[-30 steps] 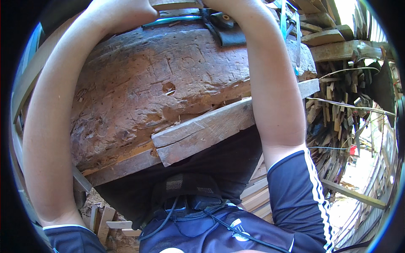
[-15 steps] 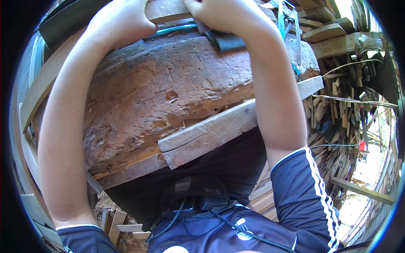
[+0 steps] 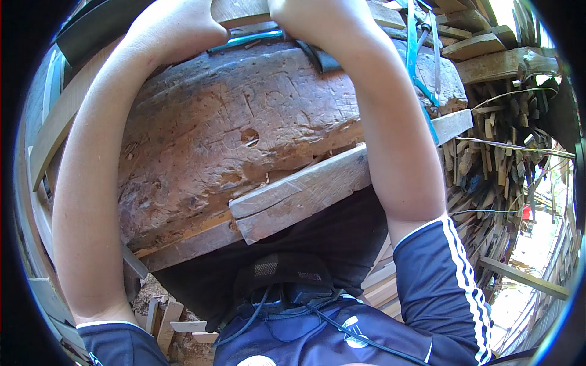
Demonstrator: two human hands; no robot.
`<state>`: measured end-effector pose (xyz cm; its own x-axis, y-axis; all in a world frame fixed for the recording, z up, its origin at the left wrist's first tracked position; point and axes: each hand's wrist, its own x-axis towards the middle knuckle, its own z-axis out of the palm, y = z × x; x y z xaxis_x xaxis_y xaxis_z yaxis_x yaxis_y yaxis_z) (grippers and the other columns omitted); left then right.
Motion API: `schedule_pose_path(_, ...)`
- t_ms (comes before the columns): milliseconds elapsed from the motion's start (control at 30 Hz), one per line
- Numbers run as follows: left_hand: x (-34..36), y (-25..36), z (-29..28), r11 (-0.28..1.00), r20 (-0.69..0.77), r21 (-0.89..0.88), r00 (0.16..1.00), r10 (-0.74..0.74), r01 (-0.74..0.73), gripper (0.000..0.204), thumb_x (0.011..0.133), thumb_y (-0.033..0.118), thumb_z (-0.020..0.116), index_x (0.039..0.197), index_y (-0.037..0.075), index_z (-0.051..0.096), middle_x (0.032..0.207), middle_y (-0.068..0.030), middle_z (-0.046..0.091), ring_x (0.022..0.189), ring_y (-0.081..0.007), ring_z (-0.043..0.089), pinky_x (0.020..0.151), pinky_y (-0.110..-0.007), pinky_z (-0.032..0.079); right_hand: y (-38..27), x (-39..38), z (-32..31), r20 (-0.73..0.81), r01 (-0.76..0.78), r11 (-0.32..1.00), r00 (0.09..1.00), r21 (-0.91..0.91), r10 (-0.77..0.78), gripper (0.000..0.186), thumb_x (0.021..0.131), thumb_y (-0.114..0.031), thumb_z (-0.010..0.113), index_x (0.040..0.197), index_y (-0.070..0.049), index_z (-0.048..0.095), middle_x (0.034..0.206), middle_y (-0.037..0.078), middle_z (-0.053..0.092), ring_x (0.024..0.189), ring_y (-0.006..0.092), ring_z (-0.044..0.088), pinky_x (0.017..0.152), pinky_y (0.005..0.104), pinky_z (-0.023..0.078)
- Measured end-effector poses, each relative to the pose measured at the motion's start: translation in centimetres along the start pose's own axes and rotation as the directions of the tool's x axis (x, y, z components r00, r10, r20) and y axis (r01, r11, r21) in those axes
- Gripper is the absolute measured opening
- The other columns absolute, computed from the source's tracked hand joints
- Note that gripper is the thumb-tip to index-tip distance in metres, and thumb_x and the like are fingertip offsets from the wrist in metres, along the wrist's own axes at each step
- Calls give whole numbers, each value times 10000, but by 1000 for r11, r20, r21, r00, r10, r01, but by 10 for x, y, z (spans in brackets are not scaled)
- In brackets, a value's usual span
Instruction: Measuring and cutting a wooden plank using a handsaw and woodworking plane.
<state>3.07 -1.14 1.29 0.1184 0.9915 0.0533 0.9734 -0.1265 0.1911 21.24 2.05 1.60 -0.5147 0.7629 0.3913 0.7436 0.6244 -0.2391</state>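
Both of my hands are at the top edge of the view, with their fingers mostly cut off. My left hand (image 3: 180, 27) curls at the left end of a pale wooden piece (image 3: 241, 11), its thumb side against the wood. At the piece's right side my right hand (image 3: 311, 18) is closed; what its fingers hold is hidden. Below them lies a thick, scarred wooden bench slab (image 3: 244, 104) with a round hole. A teal strip (image 3: 253, 39) and a dark flat piece (image 3: 326, 60) lie along its far edge.
A teal-framed tool (image 3: 412, 55) with thin metal bars stands by my right forearm. A loose board (image 3: 299, 195) runs along the slab's near edge. Stacked timber and offcuts (image 3: 500, 134) fill the right side. A curved plank (image 3: 64, 122) leans at the left.
My right hand has shifted slightly left along the wooden piece and covers more of the area beside it. The teal-framed tool has moved downward beside my right forearm. My left hand stays nearly still.
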Motion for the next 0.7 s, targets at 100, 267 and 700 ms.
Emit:
schedule_pose_path(100,-1,4,-3,1000,-18,20,1000,-4,4,490,680,248,760,1070,-36,673,1017,-263,720,1028,-395,691,933,-458,537,6,16,3,25,-71,997,997,-7,71,279,909,-154,576,828,67,725,802,303,698,828,432,724,827,489,575)
schedule_pose_path(267,-4,-4,7,1000,-30,22,1000,6,-5,474,686,244,747,1065,-32,675,1025,-256,722,1033,-394,690,932,-458,538,0,0,4,53,-10,999,999,30,9,284,901,-163,580,826,66,729,815,298,704,833,432,723,834,489,572)
schedule_pose_path(700,-10,3,2,999,-8,-2,999,32,-32,447,696,220,719,1062,-34,680,1035,-264,718,1037,-401,686,947,-458,535,0,-2,4,-19,-21,997,1000,-77,20,278,878,-176,595,838,53,748,824,283,719,833,416,738,798,471,592)
